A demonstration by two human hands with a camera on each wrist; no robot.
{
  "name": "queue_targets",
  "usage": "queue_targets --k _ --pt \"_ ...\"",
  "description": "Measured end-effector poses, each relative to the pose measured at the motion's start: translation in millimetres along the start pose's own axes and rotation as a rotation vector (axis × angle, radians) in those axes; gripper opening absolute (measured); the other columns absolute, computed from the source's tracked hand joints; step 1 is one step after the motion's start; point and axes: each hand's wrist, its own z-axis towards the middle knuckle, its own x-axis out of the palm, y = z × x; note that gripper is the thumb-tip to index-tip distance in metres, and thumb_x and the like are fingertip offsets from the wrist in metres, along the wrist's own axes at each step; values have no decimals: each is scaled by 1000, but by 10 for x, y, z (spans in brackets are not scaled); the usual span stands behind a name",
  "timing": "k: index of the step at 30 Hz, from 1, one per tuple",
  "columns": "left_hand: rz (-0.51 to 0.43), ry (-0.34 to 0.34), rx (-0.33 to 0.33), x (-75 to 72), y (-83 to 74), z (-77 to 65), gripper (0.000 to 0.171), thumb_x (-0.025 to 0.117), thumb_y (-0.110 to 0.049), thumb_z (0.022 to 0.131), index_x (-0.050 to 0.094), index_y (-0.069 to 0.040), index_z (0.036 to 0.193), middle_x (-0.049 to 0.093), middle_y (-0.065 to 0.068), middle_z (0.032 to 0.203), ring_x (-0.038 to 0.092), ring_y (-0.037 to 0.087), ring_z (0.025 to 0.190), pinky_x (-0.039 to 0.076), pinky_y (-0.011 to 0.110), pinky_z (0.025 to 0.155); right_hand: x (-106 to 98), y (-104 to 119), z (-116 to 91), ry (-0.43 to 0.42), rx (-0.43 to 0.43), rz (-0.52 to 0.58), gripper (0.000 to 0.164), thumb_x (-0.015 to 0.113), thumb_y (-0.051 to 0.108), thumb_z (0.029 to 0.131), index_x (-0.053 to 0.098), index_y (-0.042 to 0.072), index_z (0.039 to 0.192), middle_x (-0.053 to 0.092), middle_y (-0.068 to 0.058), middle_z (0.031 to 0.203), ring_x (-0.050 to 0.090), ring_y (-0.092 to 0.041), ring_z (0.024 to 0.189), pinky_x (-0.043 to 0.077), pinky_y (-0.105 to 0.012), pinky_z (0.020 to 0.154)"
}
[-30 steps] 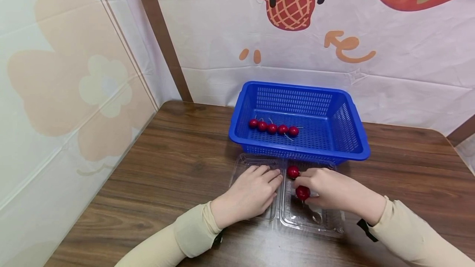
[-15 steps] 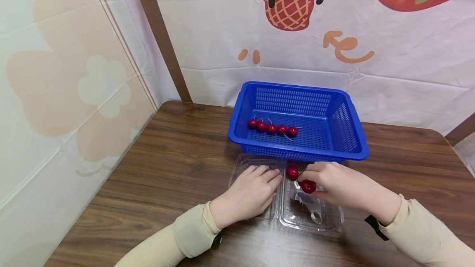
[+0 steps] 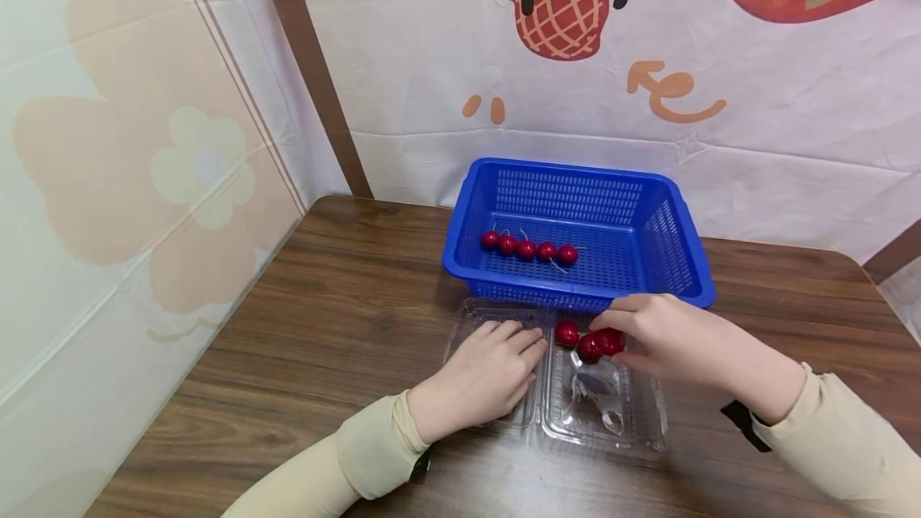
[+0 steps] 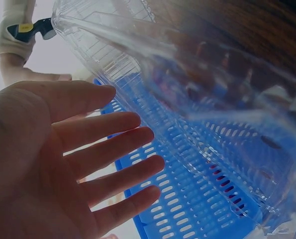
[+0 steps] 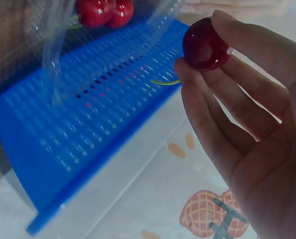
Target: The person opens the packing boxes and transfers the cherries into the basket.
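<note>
My right hand (image 3: 672,338) pinches a shiny red cherry (image 5: 206,44) between thumb and fingertips, its thin yellow-green stem sticking out below in the right wrist view. It is over the back of the right half of a clear plastic clamshell box (image 3: 597,430). Two more cherries, one at the back left (image 3: 566,334) and another beside the held one (image 3: 590,348), sit in that half. My left hand (image 3: 480,378) lies palm down over the box's other half, fingers extended in the left wrist view (image 4: 103,154).
Right behind the clamshell stands a blue perforated plastic basket (image 3: 460,254). Several cherries with stems (image 3: 527,250) lie in a row on its floor. A printed cloth (image 3: 403,62) hangs behind the brown wooden table (image 3: 316,318).
My right hand has moved back and to the right with a cherry in its fingers. A second cherry now shows separately beside it in the box. The left hand has kept its place.
</note>
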Motion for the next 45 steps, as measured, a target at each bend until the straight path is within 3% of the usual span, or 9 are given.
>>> queue_targets --k 16,25,37,45 --pt "-1 -3 4 -17 10 -9 39 55 -30 85 63 -10 117 63 3 119 54 21 104 46 34 84 -266 -32 101 1 67 -71 29 77 18 69 69 11 97 65 3 86 59 -8 75 54 -28 61" --pt "0 -9 2 -18 4 -11 38 55 -30 85 63 -10 117 63 2 119 54 21 105 46 35 84 -324 -172 156 -7 50 -110 29 78 15 66 69 10 94 66 1 84 60 -10 74 54 -29 62" --pt "0 -3 -2 -7 6 -11 39 56 -31 85 63 -10 118 63 2 119 53 21 106 46 34 84 -381 -331 204 59 169 -78 31 78 11 67 68 11 97 68 -2 90 60 -13 79 55 -34 66" --pt "0 0 0 -1 12 -3 40 55 -31 86 62 -10 119 63 2 120 53 22 106 46 35 84 -378 -468 267 42 133 -86 26 77 11 67 68 10 92 67 -1 83 56 -12 72 54 -34 63"
